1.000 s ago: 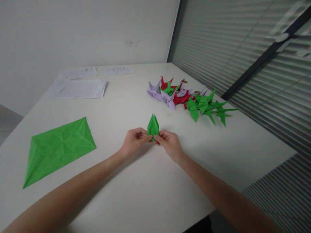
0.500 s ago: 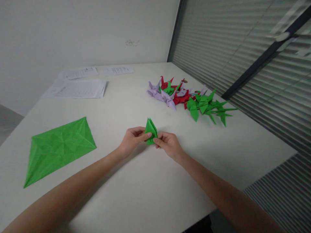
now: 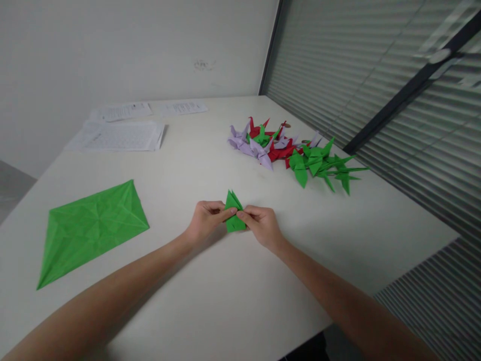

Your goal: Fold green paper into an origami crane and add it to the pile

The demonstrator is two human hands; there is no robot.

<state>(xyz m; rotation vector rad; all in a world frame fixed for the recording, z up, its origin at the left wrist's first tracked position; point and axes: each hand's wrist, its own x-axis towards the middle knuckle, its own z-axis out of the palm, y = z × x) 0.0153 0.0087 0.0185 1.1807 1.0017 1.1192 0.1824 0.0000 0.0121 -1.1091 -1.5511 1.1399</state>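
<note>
Between my two hands, just above the white table, is a small piece of folded green origami paper (image 3: 235, 224) with pointed tips at its top. My left hand (image 3: 206, 219) pinches its left side, thumb across the front. From the right, my right hand (image 3: 262, 223) pinches the opposite edge, its thumb close to the left thumb. The fingers behind the paper are partly hidden. Off to the left lies a larger creased green sheet (image 3: 95, 225), spread flat on the table and touched by neither hand.
Folded paper cranes in purple (image 3: 243, 143), red (image 3: 280, 152) and green (image 3: 317, 163) lie heaped at the back right. Printed papers (image 3: 126, 136) rest at the back left. A wall stands behind the table (image 3: 210, 306), and window blinds (image 3: 361, 65) run along its right side.
The folded green paper has tilted and sits slightly lower, its lower part looking wider. My right hand's thumb has moved up and left, nearer the left thumb.
</note>
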